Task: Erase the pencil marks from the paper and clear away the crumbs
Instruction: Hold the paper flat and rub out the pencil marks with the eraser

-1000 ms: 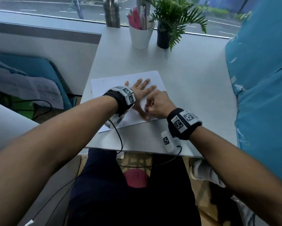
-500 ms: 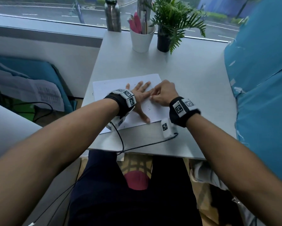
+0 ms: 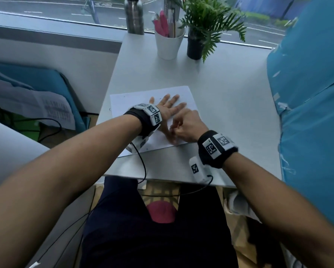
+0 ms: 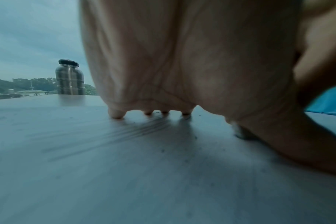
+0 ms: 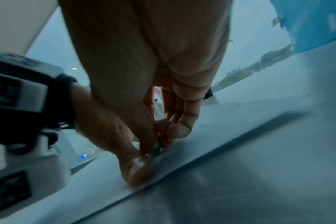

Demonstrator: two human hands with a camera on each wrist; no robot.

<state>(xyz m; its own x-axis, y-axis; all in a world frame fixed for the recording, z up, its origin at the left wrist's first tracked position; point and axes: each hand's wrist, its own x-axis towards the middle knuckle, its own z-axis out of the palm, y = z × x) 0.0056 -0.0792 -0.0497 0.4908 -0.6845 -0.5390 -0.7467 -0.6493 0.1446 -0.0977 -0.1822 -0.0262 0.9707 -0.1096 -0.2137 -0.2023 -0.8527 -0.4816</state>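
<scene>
A white sheet of paper (image 3: 131, 101) lies on the grey table (image 3: 230, 105), near its front edge. My left hand (image 3: 170, 105) lies flat on the sheet with its fingers spread and holds it down. The left wrist view shows grey pencil strokes (image 4: 140, 128) and dark crumbs (image 4: 195, 137) on the paper under that palm. My right hand (image 3: 176, 130) is curled just right of the left thumb, by the sheet's near edge. Its thumb and fingers pinch a small dark eraser (image 5: 156, 149) against the paper; most of the eraser is hidden.
At the table's far edge stand a metal bottle (image 3: 134, 16), a white cup of pens (image 3: 169, 43) and a potted plant (image 3: 195, 47). A blue padded surface (image 3: 307, 93) borders the table's right side. Wrist-camera cables hang over the front edge (image 3: 162, 171).
My right hand moved away across the sheet, then came back toward its near edge, still pinching the eraser. The left hand stayed flat on the paper.
</scene>
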